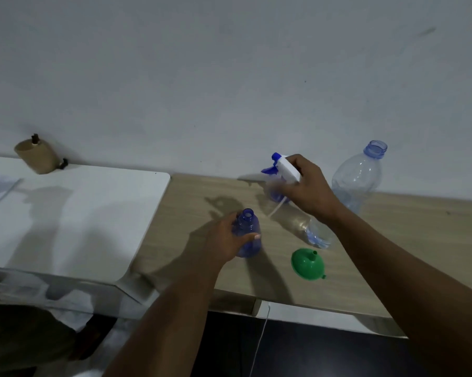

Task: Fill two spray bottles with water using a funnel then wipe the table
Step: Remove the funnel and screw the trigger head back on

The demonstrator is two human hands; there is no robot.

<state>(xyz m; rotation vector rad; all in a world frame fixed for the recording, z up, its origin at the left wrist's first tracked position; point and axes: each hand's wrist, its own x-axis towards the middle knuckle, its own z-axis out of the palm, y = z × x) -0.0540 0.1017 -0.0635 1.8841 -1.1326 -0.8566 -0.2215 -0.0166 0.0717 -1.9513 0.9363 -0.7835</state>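
My left hand grips a blue spray bottle that stands open-necked on the wooden table. My right hand holds a white and blue spray head lifted above the table, its dip tube hanging down. A second blue bottle stands partly hidden behind that hand. A green funnel lies upside down near the front edge. A tall clear water bottle stands uncapped at the back right. Another clear bottle lies on its side under my right wrist.
A white tabletop adjoins the wooden one on the left. A brown paper roll leans against the wall at the back left. A white cable hangs below the table's front edge. Cloth shows at the lower left.
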